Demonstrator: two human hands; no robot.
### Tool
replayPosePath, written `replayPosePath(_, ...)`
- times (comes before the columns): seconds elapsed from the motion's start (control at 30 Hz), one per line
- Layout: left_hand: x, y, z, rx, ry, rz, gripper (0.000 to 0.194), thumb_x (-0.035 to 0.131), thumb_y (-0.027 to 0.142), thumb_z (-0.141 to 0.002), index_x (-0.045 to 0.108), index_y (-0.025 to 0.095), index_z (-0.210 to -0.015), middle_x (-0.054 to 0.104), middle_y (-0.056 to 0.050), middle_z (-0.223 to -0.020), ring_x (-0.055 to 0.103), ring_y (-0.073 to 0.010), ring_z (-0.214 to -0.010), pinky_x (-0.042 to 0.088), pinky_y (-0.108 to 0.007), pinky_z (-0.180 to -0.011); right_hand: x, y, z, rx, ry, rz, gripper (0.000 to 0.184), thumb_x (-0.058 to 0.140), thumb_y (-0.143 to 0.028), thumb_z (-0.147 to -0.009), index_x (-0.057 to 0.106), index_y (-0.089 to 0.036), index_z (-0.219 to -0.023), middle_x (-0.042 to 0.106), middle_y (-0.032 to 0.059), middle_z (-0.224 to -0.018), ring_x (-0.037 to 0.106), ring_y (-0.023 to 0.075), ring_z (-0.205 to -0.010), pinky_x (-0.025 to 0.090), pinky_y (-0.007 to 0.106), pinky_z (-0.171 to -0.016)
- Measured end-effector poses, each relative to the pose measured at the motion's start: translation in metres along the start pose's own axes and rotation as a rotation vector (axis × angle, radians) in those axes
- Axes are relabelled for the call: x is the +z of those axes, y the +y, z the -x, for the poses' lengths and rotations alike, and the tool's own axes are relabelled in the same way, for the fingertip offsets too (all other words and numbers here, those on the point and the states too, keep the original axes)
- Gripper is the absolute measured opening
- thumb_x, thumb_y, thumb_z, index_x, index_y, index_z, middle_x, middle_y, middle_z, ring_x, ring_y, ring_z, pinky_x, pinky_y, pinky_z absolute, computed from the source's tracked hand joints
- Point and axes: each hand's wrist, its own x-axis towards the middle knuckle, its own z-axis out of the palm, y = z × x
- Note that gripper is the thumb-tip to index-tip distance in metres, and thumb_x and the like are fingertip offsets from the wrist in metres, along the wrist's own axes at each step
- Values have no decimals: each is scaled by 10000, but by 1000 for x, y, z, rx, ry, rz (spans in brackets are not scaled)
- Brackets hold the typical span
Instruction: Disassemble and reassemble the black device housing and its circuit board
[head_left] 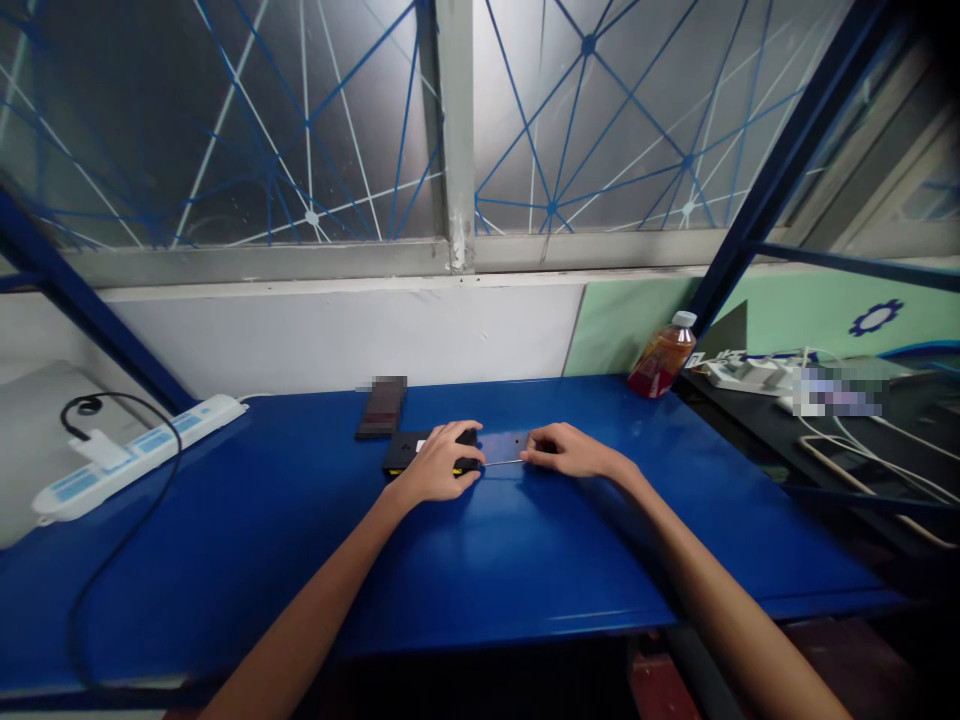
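Observation:
My left hand [444, 465] is closed over a flat black box [403, 452] with yellow along its lower edge, lying on the blue table. Fingers and thumb grip its right end and hide part of it. From that end a clear, thin plate [501, 448] sticks out to the right, with a bright front edge and a small dark spot. My right hand [566, 450] pinches the plate's far side between thumb and fingers. Whether the plate sits inside the box or only touches it, I cannot tell. Just behind the box lies a dark flat rectangular piece [382, 408], its top partly blurred.
A white power strip [142, 455] with a black cable [120, 550] lies at the left of the blue table [525, 570]. A bottle of reddish drink [661, 358] stands at the back right. Beyond it, a black surface carries white cables [877, 460] and adapters.

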Motion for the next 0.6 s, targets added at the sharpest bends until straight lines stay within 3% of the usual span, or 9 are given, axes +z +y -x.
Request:
replayPosePath(0.2,0,0,0,-2,-11,-10,128,653,241,-813,713,263,-925,480,-71,-1382,466,-305,-1241,366,-506,-1001,0,5,-1,43,-10,40,413,651,-564,-752,597,-162,-675,527,-23,-576,411,102,-528,285,235,-499)
replayPosePath(0.4,0,2,0,8,-4,-27,109,635,246,-826,700,246,-913,491,-73,-1371,471,-300,-1231,365,-497,-1004,5,2,-1,109,-68,-98,394,720,-516,-698,539,-190,-823,561,-37,-616,468,101,-485,320,219,-476)
replayPosePath(0.6,0,2,0,12,-9,-33,95,631,261,-830,689,248,-904,491,-71,-1369,469,-302,-1229,367,-494,-1002,1,-2,0,23,31,17,375,578,-541,-825,613,-171,-774,592,1,-660,460,116,-564,308,238,-528)
